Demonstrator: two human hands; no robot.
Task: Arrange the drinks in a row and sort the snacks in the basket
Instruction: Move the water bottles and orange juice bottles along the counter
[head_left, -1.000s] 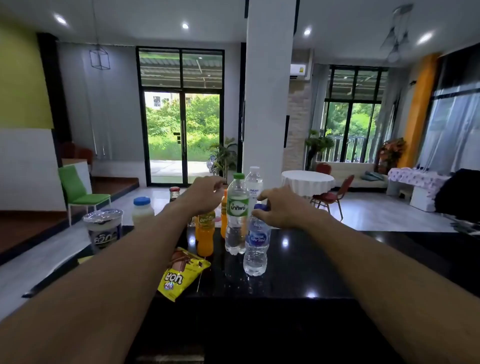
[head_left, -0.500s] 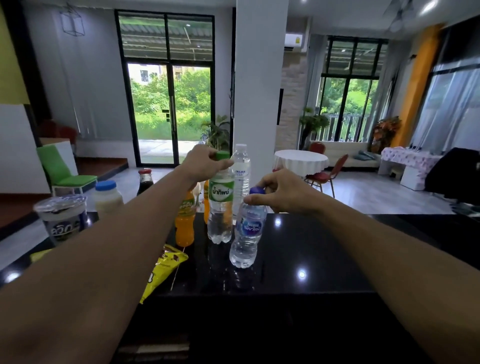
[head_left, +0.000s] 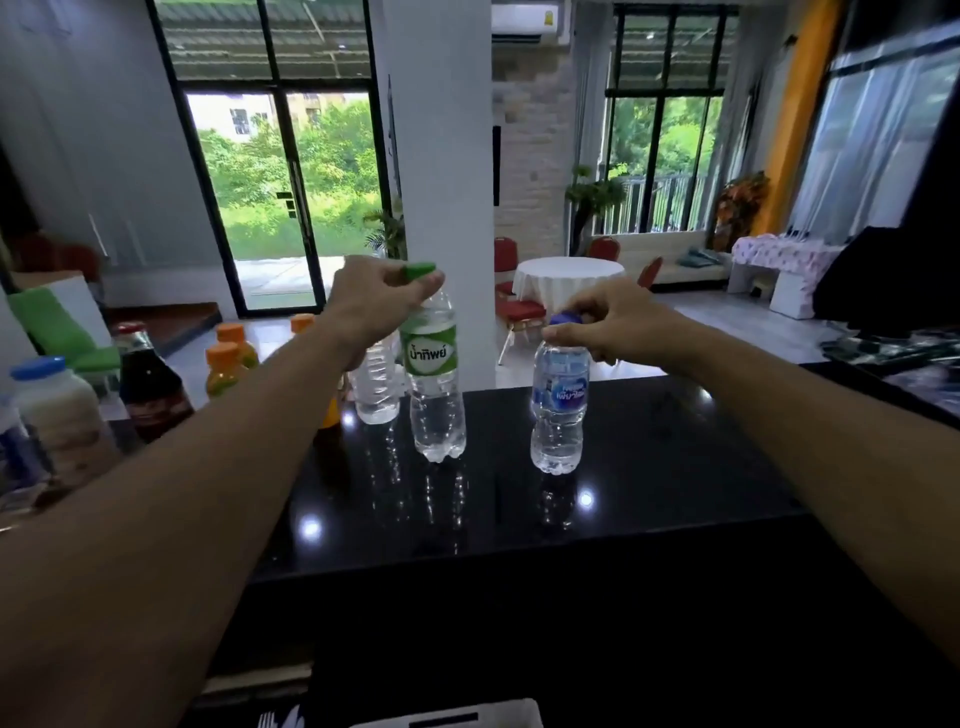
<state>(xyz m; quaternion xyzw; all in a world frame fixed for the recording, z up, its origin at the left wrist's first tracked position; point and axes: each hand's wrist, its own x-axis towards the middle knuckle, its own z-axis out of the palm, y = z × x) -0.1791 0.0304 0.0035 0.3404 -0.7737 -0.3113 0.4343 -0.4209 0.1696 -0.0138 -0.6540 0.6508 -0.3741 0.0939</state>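
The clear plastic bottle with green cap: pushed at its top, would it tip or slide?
Probably tip: the clear green-labelled bottle is tall and narrow, and the left hand grips only its top. It looks full, likely heavy. The glossy black counter may let it slide.

Glossy black table (head_left: 649, 493) in the foreground with ceiling-light reflections on it, white pillar (head_left: 441, 156) right behind it. Left of the pillar: black-framed glass door (head_left: 280, 197) onto greenery, green chair (head_left: 57, 332) at far left. Right of the pillar: round table (head_left: 566, 278) under a white cloth with red chairs (head_left: 519, 312) beside it, potted plant (head_left: 592, 197) behind, air conditioner (head_left: 524, 21) high on the brick wall, orange curtain (head_left: 795, 119) further right.
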